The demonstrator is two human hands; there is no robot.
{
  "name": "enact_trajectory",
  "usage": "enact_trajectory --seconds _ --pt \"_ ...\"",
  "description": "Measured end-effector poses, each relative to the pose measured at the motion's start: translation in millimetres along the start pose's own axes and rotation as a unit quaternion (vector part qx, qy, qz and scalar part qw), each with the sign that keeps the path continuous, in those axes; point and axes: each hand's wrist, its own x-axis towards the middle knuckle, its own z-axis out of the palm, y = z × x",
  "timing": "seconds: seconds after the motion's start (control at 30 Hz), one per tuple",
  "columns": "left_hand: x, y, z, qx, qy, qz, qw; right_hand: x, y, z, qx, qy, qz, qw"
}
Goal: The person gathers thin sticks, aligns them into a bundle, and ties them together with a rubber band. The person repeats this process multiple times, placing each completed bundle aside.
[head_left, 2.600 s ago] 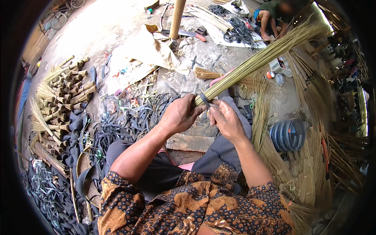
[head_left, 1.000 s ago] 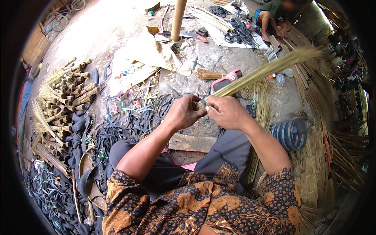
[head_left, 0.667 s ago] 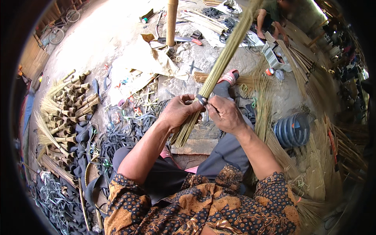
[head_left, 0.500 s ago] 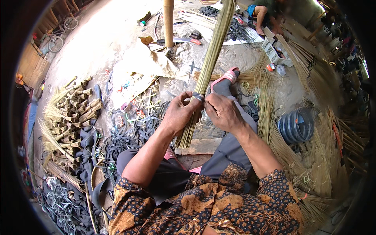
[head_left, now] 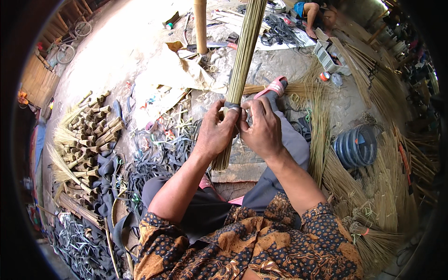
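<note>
Hands closed on one broom bundle

Both hands meet at the centre of the frame on a single bundle of broom sticks [head_left: 242,56], which stands nearly upright and runs to the top edge. The left hand [head_left: 215,133] is curled shut around it just below a dark binding band [head_left: 232,105]. The right hand [head_left: 262,128] has its fingers bent in, pinching at that band. One blue coil [head_left: 357,147] lies at right; one pink sandal [head_left: 273,87] shows above the hands.
</note>
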Motion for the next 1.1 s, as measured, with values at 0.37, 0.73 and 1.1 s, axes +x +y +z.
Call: enact_trajectory --seconds 0.37,0.73,1.1 --pt "-1 -1 -8 -0.007 -0.055 0.034 0.998 -1 8 -16 -0.052 -0.016 -0.069 0.996" --pt "-6 6 -1 0.014 -0.025 0.056 0.998 -10 -2 -24 0.114 -0.021 0.061 0.991" --pt "-3 -10 16 -0.079 0.003 0.130 0.988 -15 -19 -21 0.036 0.026 0.073 0.996"
